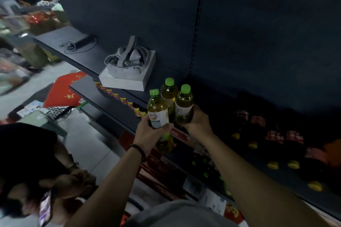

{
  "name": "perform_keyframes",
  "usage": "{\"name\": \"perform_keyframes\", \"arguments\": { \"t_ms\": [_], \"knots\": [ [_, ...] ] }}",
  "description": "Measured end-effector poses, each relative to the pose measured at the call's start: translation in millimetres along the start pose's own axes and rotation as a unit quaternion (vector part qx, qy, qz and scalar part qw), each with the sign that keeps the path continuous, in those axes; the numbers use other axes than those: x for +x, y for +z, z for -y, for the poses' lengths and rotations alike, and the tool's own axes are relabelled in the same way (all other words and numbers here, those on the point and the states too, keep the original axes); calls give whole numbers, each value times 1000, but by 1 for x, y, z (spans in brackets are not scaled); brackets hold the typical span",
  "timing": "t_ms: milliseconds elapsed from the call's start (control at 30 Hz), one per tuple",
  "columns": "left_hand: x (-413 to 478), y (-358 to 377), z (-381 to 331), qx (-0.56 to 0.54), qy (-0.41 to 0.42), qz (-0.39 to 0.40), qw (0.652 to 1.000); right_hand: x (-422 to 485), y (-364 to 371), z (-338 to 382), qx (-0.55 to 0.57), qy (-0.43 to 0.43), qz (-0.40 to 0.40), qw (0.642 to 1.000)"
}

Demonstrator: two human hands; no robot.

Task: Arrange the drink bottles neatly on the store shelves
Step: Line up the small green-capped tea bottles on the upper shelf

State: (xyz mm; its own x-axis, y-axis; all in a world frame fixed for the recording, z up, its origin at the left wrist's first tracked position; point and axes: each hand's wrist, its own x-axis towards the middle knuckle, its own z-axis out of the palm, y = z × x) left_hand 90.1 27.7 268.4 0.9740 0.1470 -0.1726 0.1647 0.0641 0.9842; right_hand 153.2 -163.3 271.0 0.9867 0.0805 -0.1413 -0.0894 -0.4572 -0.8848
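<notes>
Three green-capped tea bottles are held upright in a tight cluster just above the front edge of the dark shelf (180,131). The left hand (149,134) has its fingers wrapped round the left bottle (158,112), and the right hand (198,121) grips the right bottle (184,105). The middle bottle (168,94) is wedged between them, though which hand carries it cannot be told. A fourth pale bottle (164,144) shows below the left hand; its hold is unclear. The likely trouble is the middle bottle slipping as the hands part, or a base catching the shelf lip and tipping into the yellow-capped dark bottles (273,164) to the right.
</notes>
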Motion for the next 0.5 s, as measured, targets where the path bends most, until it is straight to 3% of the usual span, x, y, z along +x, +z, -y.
{"name": "perform_keyframes", "arguments": {
  "t_ms": [67,167,200,367,500],
  "knots": [
    [-3,5,-4,-3,6,5,1000,-12,-5,5,17,1,-33,999],
    [-4,14,-16,0,34,28,999,-37,-22,13,79,-49,-178,980],
    [-5,19,-21,5,49,46,998,-43,-31,18,115,-66,-189,973],
    [-6,46,-40,-34,32,136,990,-56,-73,58,184,-135,13,974],
    [-1,54,-46,-37,21,180,983,-53,-106,66,206,-103,134,964]
  ]
}}
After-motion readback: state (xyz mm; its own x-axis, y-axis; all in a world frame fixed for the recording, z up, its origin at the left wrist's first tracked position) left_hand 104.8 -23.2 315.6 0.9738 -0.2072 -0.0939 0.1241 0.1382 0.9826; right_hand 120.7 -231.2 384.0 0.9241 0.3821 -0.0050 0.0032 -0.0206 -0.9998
